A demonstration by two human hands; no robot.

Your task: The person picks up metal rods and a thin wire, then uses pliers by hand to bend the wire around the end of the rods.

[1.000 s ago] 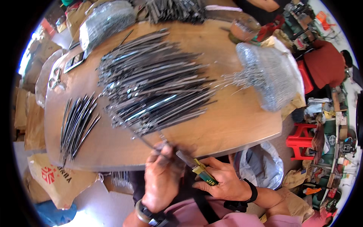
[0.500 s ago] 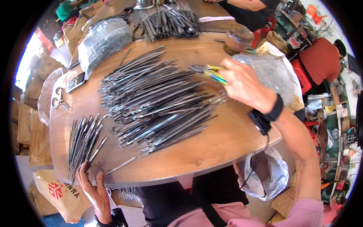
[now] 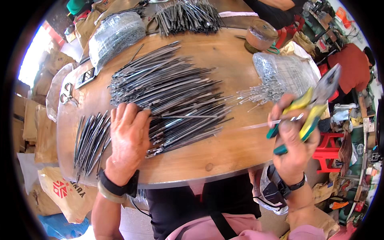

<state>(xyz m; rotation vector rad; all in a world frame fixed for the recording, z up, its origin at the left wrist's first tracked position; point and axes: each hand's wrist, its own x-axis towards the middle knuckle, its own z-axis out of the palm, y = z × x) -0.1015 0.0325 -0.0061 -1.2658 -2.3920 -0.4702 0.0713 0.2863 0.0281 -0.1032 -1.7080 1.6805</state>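
Surface (image 3: 236,150): a broad wooden top with a curved edge is spread with sorted metal-like pieces.
Main pile (image 3: 168,86): dark, slender strips are laid side by side across the middle of the surface.
Right bag (image 3: 286,70): clear plastic is packed with thin, silvery pieces, their ends spilled from its mouth toward the main pile.
Upper-left bag (image 3: 116,38): clear plastic is filled with small grey pieces, too fine to be told apart.
Brown sack (image 3: 66,194): marked with a red emblem, it is seen below the surface at lower left; its contents are hidden.
Silver-white sack (image 3: 265,182): partly covered by an arm, it is seen below the near edge; its contents cannot be made out.
Far bundle (image 3: 188,17): more dark strips are heaped beyond the main pile.
Left pile (image 3: 92,140): a smaller group of strips is fanned beside the left hand (image 3: 128,140).
Left hand: its fingers are curled over the main pile's near-left side; whether anything is gripped cannot be told.
Right hand (image 3: 295,150): its fingers are closed around yellow-and-green pliers (image 3: 315,114), held above the surface's right edge.
Phone (image 3: 85,78), scissors (image 3: 69,95): both are set near the left rim.
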